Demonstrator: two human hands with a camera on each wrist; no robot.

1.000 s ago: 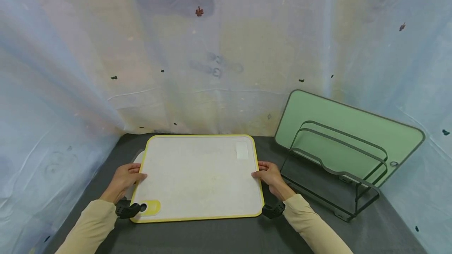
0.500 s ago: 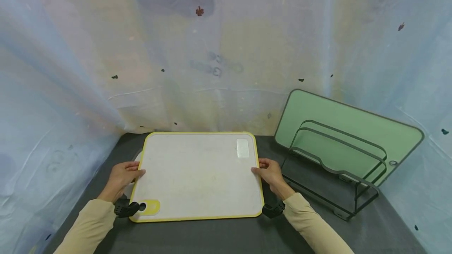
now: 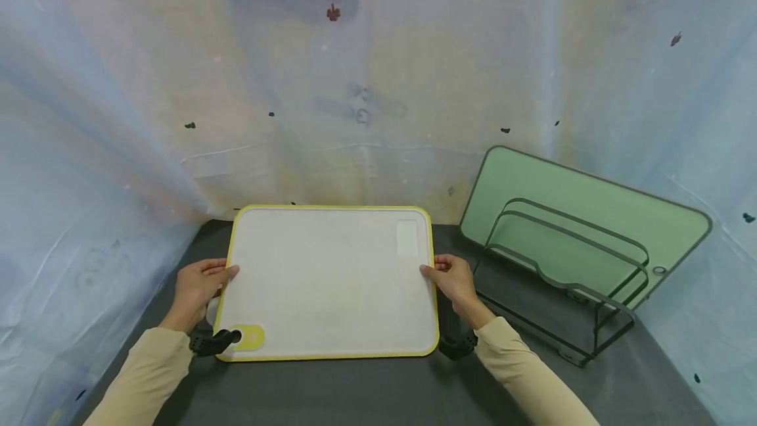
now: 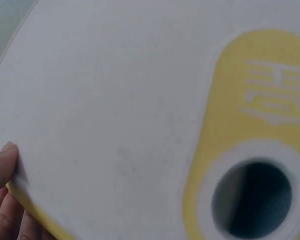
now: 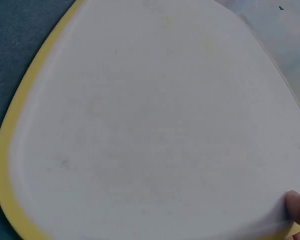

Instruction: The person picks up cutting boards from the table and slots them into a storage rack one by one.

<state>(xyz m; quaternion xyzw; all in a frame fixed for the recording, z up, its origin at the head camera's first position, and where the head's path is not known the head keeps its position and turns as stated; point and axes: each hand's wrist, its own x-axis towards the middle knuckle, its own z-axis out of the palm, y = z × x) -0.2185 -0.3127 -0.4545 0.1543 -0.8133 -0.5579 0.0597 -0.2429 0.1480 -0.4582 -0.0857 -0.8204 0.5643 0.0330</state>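
Note:
A white cutting board point(image 3: 331, 281) with a yellow rim leans back in the middle of the head view. My left hand point(image 3: 194, 289) pinches its left edge, thumb on the front face and fingers behind. On the opposite edge my right hand point(image 3: 454, 281) grips in the same way. The left wrist view shows the board's yellow handle inset point(image 4: 230, 90) with a round hole; the left thumb point(image 4: 4, 167) presses near the rim. In the right wrist view, the right thumb point(image 5: 299, 206) lies on the face by the lower right edge.
At the right stands a dark wire rack point(image 3: 576, 289), with a green cutting board point(image 3: 550, 179) tilted in its rear part. A sliver of a pale thing point(image 3: 211, 313) shows behind the held board's left edge. A patterned curtain point(image 3: 367, 71) hangs behind the dark tabletop point(image 3: 331, 390).
Both hands have raised the white cutting board slightly, and its top edge now overlaps the curtain. It looks more upright. The rack and green board stay in place.

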